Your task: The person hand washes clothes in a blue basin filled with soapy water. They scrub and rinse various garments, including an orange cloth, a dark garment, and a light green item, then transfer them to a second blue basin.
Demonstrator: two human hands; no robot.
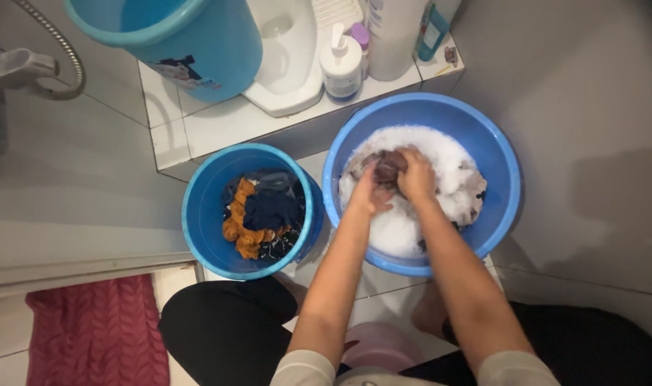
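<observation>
Both hands meet over the middle of the large blue basin point(497, 161). The left hand point(369, 191) and the right hand point(416, 174) are each curled closed around a bunched dark reddish-brown garment point(389, 166), gripping it between them just above the white suds point(440, 154). The fingers are folded in tight, not spread.

As for how far along the washing is: it looks to be in the middle. One piece is in hand, and more pale and dark cloth lies in the foam at the right side of the basin, wet and soaped. To the left, touching or just beside the basin, a smaller blue bucket point(201, 214) holds a heap of orange and navy clothes point(261, 214); whether these are washed or waiting cannot be told.

Farther off, on a raised tiled step, stand a pump bottle point(341, 68) and a tall blue pail point(219, 43). Near left lies a red mat point(97, 332).
</observation>
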